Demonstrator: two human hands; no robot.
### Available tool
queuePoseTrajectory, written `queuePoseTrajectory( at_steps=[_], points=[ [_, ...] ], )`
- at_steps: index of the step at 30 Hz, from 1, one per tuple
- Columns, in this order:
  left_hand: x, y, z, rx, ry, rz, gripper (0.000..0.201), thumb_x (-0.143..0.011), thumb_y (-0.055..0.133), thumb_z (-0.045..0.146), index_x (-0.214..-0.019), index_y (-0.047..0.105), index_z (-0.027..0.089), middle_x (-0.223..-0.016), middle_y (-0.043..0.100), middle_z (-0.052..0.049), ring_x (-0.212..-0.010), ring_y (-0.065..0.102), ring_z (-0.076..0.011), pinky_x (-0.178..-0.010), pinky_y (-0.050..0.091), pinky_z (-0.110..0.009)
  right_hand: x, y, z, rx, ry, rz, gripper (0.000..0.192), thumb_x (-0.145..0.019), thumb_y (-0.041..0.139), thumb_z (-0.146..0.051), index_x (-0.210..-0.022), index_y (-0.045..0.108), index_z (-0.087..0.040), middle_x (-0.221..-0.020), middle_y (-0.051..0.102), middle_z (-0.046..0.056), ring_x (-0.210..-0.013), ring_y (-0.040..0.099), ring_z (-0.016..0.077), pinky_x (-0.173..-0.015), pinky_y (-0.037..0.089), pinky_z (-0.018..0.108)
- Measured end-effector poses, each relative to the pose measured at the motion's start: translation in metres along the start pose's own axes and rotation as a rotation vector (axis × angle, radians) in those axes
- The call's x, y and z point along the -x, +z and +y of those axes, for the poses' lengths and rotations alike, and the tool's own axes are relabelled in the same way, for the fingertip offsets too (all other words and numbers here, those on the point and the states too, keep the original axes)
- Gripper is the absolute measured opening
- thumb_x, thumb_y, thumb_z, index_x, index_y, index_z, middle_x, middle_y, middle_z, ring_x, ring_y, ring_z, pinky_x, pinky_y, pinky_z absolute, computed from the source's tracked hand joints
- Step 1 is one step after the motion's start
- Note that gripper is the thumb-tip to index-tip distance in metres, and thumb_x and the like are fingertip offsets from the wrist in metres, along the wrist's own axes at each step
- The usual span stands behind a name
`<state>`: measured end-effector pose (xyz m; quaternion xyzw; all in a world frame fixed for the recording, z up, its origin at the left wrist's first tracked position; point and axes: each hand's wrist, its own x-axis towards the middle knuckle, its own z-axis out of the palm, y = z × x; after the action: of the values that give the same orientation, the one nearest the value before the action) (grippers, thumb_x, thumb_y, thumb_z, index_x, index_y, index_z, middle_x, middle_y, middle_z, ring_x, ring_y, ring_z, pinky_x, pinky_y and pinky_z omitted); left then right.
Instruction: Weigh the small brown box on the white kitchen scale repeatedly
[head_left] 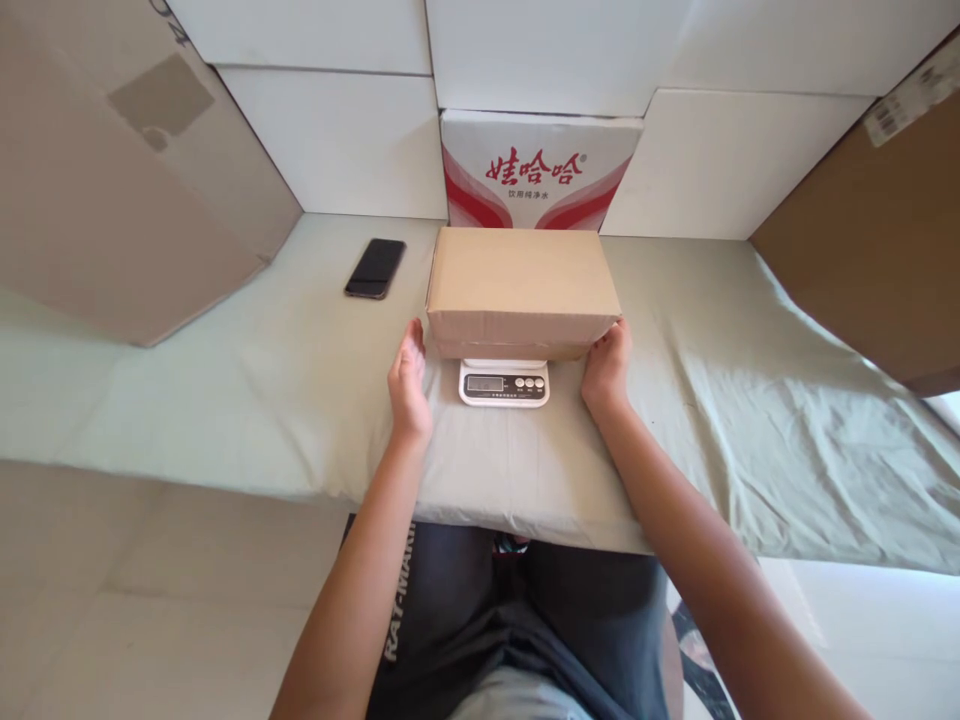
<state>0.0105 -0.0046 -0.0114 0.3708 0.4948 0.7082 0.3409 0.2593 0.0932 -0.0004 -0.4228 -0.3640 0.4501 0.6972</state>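
A closed brown cardboard box [517,270] sits on top of a small white kitchen scale [505,395], covering most of its platform. The scale's front panel shows a display and several round buttons; any reading is too faint to make out. Beside the box's left side, my left hand [410,385] is open, fingers straight, with a narrow gap to the cardboard. At the lower right front corner, my right hand [609,365] touches the box with bent fingers, partly hidden by it.
A black phone [376,268] lies left of the box on the green cloth [247,400]. Behind stands a white carton with red print [541,165], against white panels [330,140]. Large brown cartons flank the surface at left [127,190] and right [870,230].
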Motion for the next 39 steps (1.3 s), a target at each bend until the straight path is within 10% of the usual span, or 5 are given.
queuePoseTrajectory(
  at_steps=[11, 39],
  points=[
    [-0.004, 0.003, -0.006, 0.005, 0.000, 0.030, 0.079, -0.093, 0.057, 0.074, -0.152, 0.063, 0.023, -0.167, 0.054, -0.014, -0.160, 0.045, -0.0310, -0.134, 0.034, -0.045, 0.004, 0.001, 0.005, 0.055, -0.074, -0.056, 0.018, -0.089, 0.055, -0.041, -0.092, 0.064, -0.025, -0.086, 0.066, 0.000, -0.109, 0.064, 0.0214, -0.111, 0.051, 0.039],
    [-0.007, 0.006, -0.016, -0.058, -0.084, 0.030, 0.065, -0.094, 0.059, 0.066, -0.138, 0.068, 0.020, -0.154, 0.066, -0.016, -0.150, 0.056, -0.0309, -0.132, 0.036, -0.049, 0.008, -0.005, 0.003, 0.153, 0.055, 0.050, 0.026, -0.088, 0.054, -0.045, -0.101, 0.062, -0.024, -0.091, 0.063, -0.003, -0.085, 0.058, 0.0166, -0.081, 0.050, 0.030]
  ],
)
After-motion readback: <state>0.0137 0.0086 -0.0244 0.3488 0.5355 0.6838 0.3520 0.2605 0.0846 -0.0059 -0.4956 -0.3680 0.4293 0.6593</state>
